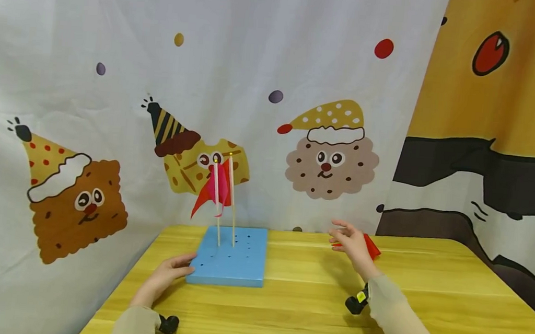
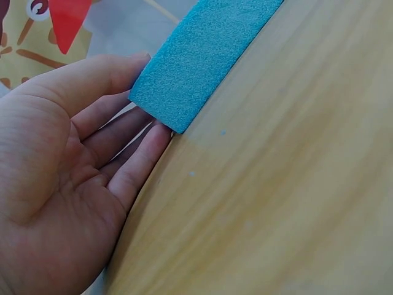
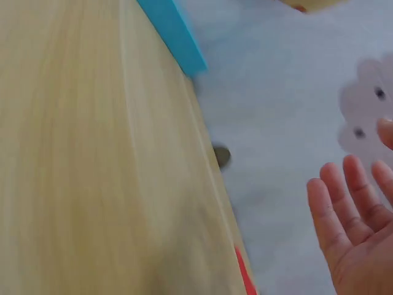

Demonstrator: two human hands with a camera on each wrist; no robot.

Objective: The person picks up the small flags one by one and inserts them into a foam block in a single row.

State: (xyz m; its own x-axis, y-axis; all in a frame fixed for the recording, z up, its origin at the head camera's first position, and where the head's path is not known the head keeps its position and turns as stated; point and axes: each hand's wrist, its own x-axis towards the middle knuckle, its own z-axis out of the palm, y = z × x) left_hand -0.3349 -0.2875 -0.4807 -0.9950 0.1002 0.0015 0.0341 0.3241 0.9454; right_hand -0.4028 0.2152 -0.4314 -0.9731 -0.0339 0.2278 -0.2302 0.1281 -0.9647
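Note:
A blue foam block [image 1: 250, 270] with several small holes in its top lies on the table. My left hand [image 1: 169, 274] rests against its left side, thumb and fingertips at the corner [image 2: 163, 104]. Two thin pale sticks stand upright in the block; a pink flag [image 1: 217, 184] and a red flag [image 1: 204, 196] hang near their tops. At the right, my right hand [image 1: 353, 247] is raised with fingers spread and nothing in them. Behind it a red piece [image 1: 371, 247], partly hidden by the hand, lies near the table's back edge; a sliver of it [image 3: 244, 270] shows in the right wrist view.
The wooden table [image 1: 303, 316] reaches back to a white curtain [image 1: 269, 25] printed with cartoon biscuits and cheese. A black wrist camera [image 1: 169, 325] sits on the left wrist, another [image 1: 354, 304] on the right.

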